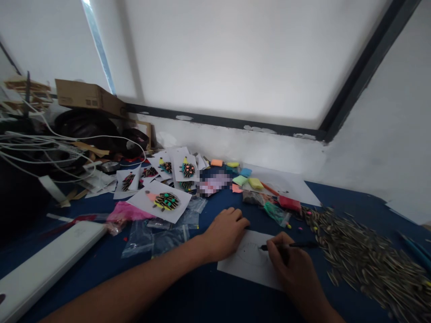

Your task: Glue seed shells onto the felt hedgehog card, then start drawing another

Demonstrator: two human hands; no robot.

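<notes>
A black pen [305,245] is gripped in my right hand [292,264], its tip over a small sheet of white paper [237,264]. Faint curved pencil-like lines show on that sheet. Across the sheet's upper left lies my left hand [226,233], palm down, holding nothing; its fingers are slightly bent and partly hidden. Just beyond the hands are a small bag of green clay [274,213] and a red packet [290,203]. Sunflower seeds [363,255] spread in a large heap to the right of my right hand.
Cards with seed-covered hedgehogs, one in front [166,202], lie at the left back. Colourful clay packets [255,183] sit near the wall. Clear plastic bags [168,237], a long white box [50,267], tangled white cables [43,146] and a cardboard box [79,94] occupy the left.
</notes>
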